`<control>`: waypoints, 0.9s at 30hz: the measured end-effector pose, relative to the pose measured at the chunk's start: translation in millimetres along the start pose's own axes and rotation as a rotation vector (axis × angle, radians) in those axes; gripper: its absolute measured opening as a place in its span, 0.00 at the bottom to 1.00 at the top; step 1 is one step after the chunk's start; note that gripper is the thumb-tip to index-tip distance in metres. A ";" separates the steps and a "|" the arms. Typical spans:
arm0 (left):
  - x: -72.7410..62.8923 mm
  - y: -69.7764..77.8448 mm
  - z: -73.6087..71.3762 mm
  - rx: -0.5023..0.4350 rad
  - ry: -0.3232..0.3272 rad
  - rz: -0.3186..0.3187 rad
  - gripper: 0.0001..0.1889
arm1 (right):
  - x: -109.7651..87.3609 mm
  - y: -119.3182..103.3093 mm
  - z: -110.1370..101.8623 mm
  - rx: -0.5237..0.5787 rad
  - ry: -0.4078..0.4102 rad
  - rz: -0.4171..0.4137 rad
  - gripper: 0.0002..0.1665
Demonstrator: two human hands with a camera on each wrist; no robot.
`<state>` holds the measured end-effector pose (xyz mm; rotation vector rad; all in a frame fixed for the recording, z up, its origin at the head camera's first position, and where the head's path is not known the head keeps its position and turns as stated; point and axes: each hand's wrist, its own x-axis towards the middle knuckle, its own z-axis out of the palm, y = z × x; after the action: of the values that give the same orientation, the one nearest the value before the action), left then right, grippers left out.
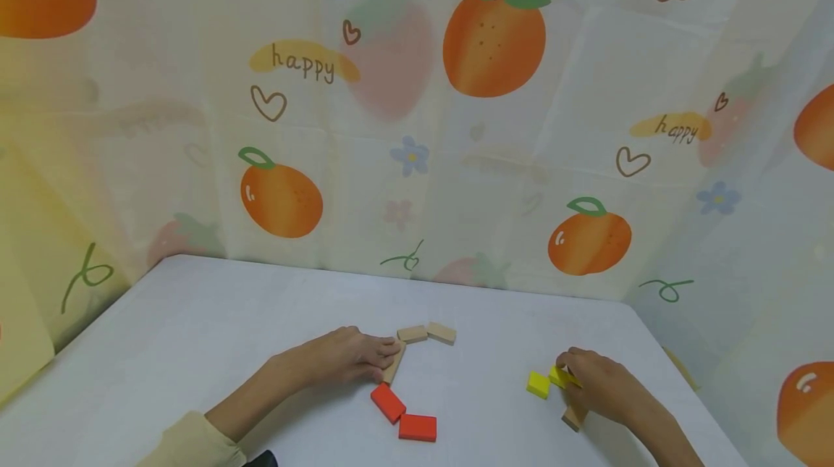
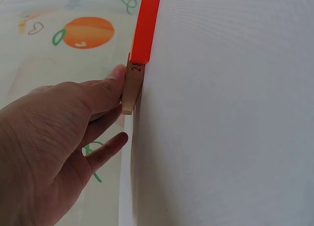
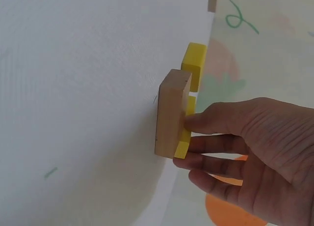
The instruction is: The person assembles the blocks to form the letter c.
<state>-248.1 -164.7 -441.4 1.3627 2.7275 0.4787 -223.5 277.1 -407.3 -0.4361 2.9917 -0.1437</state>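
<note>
In the head view my left hand (image 1: 345,357) is at a plain wooden block (image 1: 394,364), holding it between thumb and fingers flat on the table. The wrist view on that side shows printed figures on this block's end (image 2: 132,86), right by a red block (image 2: 144,29). Two red blocks (image 1: 388,403) (image 1: 418,428) lie on the near side of it. Over on the right, my right hand (image 1: 602,384) pinches a yellow block (image 3: 184,137). A wooden block (image 3: 171,115) lies alongside it, and a second yellow block (image 1: 538,384) lies to its left.
Two more plain wooden blocks (image 1: 413,334) (image 1: 442,333) lie end to end beyond my left hand. A white cloth covers the table (image 1: 293,293). Behind its far edge hangs a curtain (image 1: 391,184) printed with oranges. Something black (image 1: 263,459) shows at the near edge by the left sleeve.
</note>
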 end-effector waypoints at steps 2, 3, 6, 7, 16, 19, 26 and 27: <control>-0.2 0.1 -0.1 -0.003 0.001 -0.001 0.20 | -0.7 -0.9 -0.7 -0.010 0.015 -0.011 0.12; -0.4 0.4 -0.5 -0.002 0.003 0.002 0.20 | -0.8 -1.3 -1.2 -0.013 0.022 -0.015 0.12; -0.3 1.6 -1.5 -0.013 -0.001 -0.005 0.20 | -0.8 -3.2 -3.4 -0.027 0.038 -0.020 0.13; -0.2 1.7 -1.8 -0.014 -0.002 -0.004 0.20 | -0.8 -3.8 -4.2 -0.032 0.039 -0.020 0.13; 0.6 2.0 -2.9 -0.018 -0.003 0.005 0.20 | -0.9 -19.2 -13.8 -0.004 0.108 -0.081 0.14; 0.1 1.4 -2.4 -0.029 -0.004 -0.002 0.20 | -0.5 -28.2 -16.8 -0.010 0.150 -0.128 0.13; 0.1 -0.2 -1.2 -0.033 0.005 0.000 0.19 | 7.7 -49.6 -19.2 -0.020 0.211 -0.223 0.12; 0.2 -0.6 -0.9 -0.026 0.009 0.010 0.19 | 9.5 -52.6 -19.3 -0.024 0.220 -0.238 0.12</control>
<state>-248.8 -165.1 -440.7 1.3720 2.7128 0.5206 -220.4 225.6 -383.4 -0.8297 3.1458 -0.1870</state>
